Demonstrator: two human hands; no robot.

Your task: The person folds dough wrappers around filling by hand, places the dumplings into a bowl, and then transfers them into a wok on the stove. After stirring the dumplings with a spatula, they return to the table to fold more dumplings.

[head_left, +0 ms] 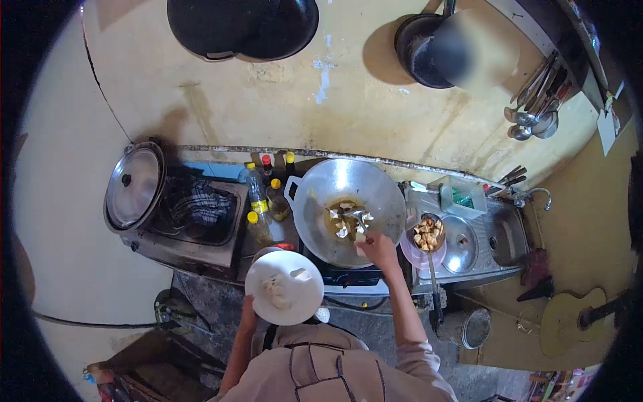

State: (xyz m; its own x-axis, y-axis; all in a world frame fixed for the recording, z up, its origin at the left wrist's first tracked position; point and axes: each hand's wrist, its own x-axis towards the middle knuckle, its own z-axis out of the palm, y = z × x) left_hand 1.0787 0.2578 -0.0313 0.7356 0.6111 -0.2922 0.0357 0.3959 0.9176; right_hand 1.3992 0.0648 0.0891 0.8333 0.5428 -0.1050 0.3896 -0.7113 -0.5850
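My left hand [248, 309] grips the left rim of a white plate [305, 285], held in front of my body. A few whitish pieces [274, 289] lie on the plate. My right hand [379, 249] is closed over the near rim of a large metal wok [315, 228]. It holds a metal cooking utensil [360, 224] with a pale handle, its head down in the wok; the exact kind is hard to make out. Around that head, white pieces [341, 232] sit in brownish oil at the bottom of the wok.
Several bottles [256, 194] stand left of the wok. On the right, a skimmer [429, 236] with browned pieces rests over a pink bowl [414, 258], beside the sink [506, 238]. A lidded pot [136, 187] is at far left.
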